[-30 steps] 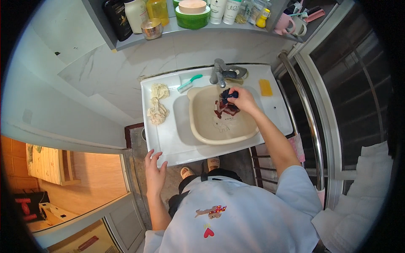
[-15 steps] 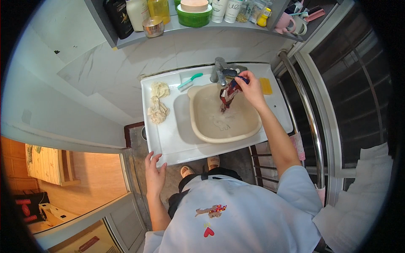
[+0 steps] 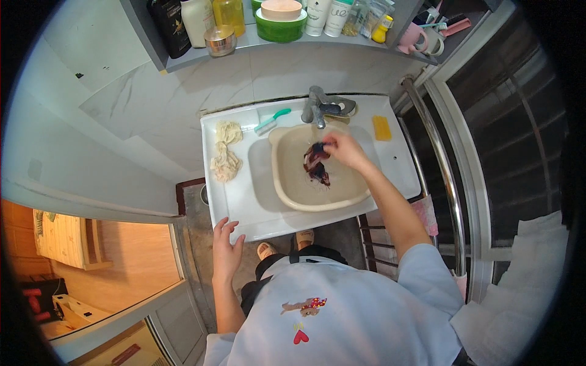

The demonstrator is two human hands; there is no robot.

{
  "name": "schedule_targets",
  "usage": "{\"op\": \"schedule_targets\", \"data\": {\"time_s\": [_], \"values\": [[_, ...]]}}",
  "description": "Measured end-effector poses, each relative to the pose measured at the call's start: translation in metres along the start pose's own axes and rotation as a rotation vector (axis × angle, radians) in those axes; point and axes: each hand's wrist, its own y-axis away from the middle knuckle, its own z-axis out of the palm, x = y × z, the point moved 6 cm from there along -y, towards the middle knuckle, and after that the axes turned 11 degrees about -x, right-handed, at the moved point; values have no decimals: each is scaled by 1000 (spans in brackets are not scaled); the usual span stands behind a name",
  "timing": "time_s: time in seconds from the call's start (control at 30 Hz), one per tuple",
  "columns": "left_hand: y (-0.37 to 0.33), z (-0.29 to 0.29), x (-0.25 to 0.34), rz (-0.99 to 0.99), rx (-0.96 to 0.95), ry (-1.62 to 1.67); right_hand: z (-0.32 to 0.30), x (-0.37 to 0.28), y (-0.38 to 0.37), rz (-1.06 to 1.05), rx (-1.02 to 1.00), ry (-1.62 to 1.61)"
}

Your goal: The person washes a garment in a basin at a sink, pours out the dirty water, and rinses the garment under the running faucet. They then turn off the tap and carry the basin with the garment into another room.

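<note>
A small dark red and navy cloth [image 3: 317, 168] hangs down into the water of a beige plastic basin [image 3: 278, 177]. Its exact kind cannot be made out. My right hand [image 3: 343, 150] is over the basin, with the fingers pinched on the upper end of the cloth. The basin stands in a white sink [image 3: 244, 210], below a metal faucet [image 3: 315, 108]. Just outside the sink's front left edge, my left hand [image 3: 227, 251] is held with its fingers apart and nothing in it.
On the sink's left ledge lie two cream wadded cloths [image 3: 226, 166], and a green-handled brush [image 3: 273, 121] lies behind the basin. A yellow soap bar [image 3: 381, 128] rests at the right. Bottles and jars fill the shelf [image 3: 256, 40] above; a metal rail [image 3: 441, 165] runs along the right.
My right hand has moved down and left from beside the faucet, lowering the cloth into the basin water. My left hand has barely moved.
</note>
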Motion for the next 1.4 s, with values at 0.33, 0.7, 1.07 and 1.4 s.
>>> {"op": "schedule_targets", "data": {"time_s": [0.33, 0.7, 1.07, 1.4], "values": [[-15, 10, 17, -48, -42, 203, 54, 81, -31, 221, -398, 319], [-110, 92, 78, -123, -303, 982, 145, 79, -63, -136, -331, 438], [-194, 200, 69, -728, -223, 1477, 84, 150, -56, 420, 22, -61], [-258, 261, 22, -758, -366, 1579, 70, -5, -6, 5, -260, -514]]}}
